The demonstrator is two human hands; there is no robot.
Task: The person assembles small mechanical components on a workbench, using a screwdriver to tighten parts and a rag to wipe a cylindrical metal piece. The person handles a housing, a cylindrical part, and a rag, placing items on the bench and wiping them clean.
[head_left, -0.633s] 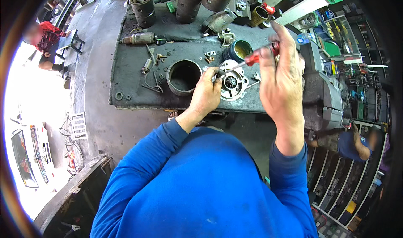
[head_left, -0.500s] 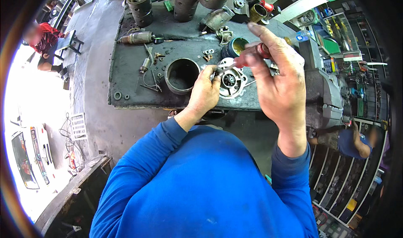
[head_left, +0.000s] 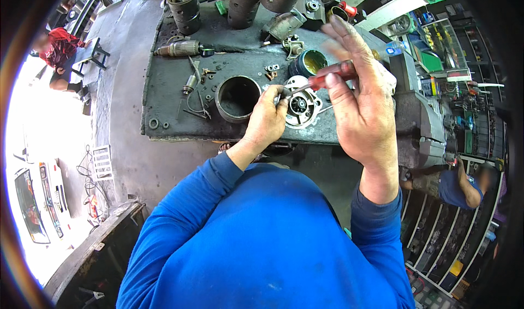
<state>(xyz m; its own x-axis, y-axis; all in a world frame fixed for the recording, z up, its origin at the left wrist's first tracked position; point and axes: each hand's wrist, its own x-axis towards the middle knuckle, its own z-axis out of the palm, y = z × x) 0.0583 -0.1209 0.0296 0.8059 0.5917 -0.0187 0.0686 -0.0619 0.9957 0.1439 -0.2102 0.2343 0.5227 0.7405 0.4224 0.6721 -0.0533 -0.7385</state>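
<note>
My right hand is raised over the bench, its thumb against the red handle of a screwdriver. Some of its fingers are stretched up and smeared by motion. The screwdriver's shaft points left to the fingertips of my left hand, which are pinched around a small dark piece too hidden to name. Below the shaft, a round silver metal housing with a toothed centre lies on the bench. Just left of my left hand stands an open dark metal cylinder.
On the dark workbench are an armature, small bolts, a wired part and two rings. Behind stand a can of yellowish grease and a tool-filled pot. A person in red sits far left; another person is at right.
My right hand's fingers have shifted around the screwdriver handle, which shows more plainly now. My left hand holds its place.
</note>
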